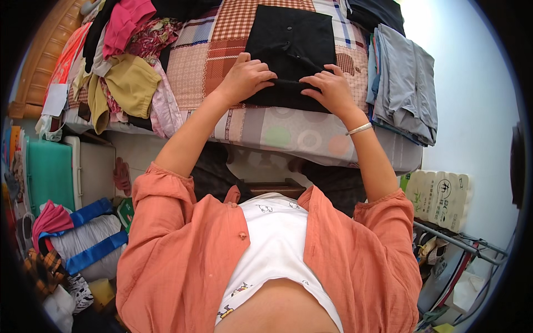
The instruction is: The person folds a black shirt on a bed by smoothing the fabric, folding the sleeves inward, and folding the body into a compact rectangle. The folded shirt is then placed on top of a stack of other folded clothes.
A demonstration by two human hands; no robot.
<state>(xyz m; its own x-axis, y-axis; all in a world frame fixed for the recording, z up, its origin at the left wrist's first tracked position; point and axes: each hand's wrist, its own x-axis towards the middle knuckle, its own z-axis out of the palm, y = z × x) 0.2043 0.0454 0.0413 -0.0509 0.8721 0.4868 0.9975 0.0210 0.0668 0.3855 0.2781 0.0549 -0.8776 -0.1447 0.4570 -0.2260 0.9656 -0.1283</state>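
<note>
A black buttoned garment [291, 45] lies on the patchwork bedspread [187, 66] before me, folded into a rough rectangle. Its near part is turned up in a fold across the front. With thumb and fingers my left hand [249, 78] pinches the left end of that fold. Opposite it, my right hand [329, 89], with a silver bangle at the wrist, pinches the fold's right end. Small dark buttons run down the middle of the cloth. Which kind of garment it is, I cannot tell.
Loose clothes, among them mustard trousers [131, 85] and a pink garment [125, 25], heap on the left. Folded grey clothing [406, 83] is stacked at the bed's right edge. A teal storage box [50, 172] stands lower left; packed paper rolls [437, 200] sit lower right.
</note>
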